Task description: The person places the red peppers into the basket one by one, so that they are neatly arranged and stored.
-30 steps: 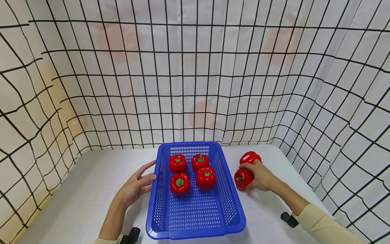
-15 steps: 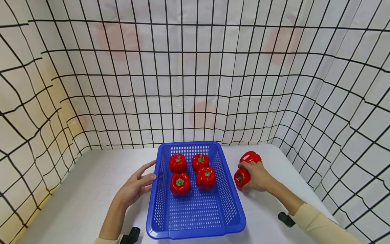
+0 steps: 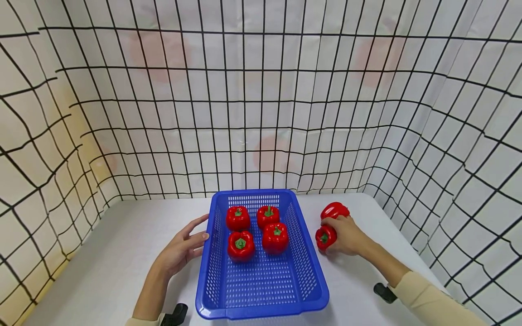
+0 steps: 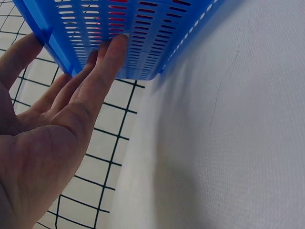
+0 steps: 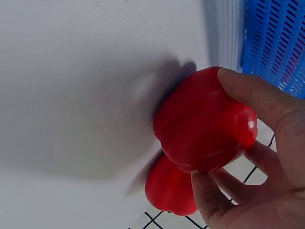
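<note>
A blue perforated plastic basket [image 3: 261,290] stands on the table, holding several red bell peppers with green stems, one of them a bell pepper [image 3: 240,246] near its middle. My left hand [image 3: 183,249] rests against the basket's left side, fingers extended; in the left wrist view its fingertips touch the slotted wall under the rim. Right of the basket, my right hand [image 3: 346,235] holds a red bell pepper [image 5: 200,124] between thumb and fingers, its stem turned toward the basket. Another red bell pepper [image 3: 335,210] lies just behind it, partly covered by the hand in the head view.
A white cloth-like surface [image 3: 122,253] covers the table. Black wire grid [image 3: 261,113] over white sheeting encloses the back and both sides. The basket's front part shows its bare slotted floor.
My right hand has shifted slightly left around the bell pepper, which has turned and moved a little. My left hand and the basket have stayed in place.
</note>
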A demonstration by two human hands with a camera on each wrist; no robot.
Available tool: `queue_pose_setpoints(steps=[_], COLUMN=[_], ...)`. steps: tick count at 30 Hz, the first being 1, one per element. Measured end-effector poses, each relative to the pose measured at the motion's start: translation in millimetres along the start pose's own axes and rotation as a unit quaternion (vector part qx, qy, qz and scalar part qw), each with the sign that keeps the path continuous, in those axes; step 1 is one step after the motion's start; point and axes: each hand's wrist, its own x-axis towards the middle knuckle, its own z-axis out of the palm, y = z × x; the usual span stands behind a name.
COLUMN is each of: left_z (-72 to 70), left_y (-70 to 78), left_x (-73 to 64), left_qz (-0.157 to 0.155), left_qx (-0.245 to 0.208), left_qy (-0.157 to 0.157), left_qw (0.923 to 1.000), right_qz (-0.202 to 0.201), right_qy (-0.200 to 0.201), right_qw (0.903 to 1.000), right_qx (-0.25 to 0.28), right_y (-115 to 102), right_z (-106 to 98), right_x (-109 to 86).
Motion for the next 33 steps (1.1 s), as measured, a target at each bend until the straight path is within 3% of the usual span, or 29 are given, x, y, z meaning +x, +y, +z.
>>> queue_pose_setpoints(steps=[22, 33], left_z=[0.3, -0.1], left_y=[0.7, 0.6], left_x=[0.4, -0.5], left_qz=[0.001, 0.004], left_qx=[0.001, 0.002], left_qy=[-0.001, -0.002], left_qw=[1.0, 1.0], right_qz=[0.009, 0.016], right_qy=[0.039, 0.044], right_qw=[0.9987, 0.998], right_qx=[0.032, 0.043], right_y=[1, -10], right_z=[-14, -28], right_x=[-4.0, -5.0])
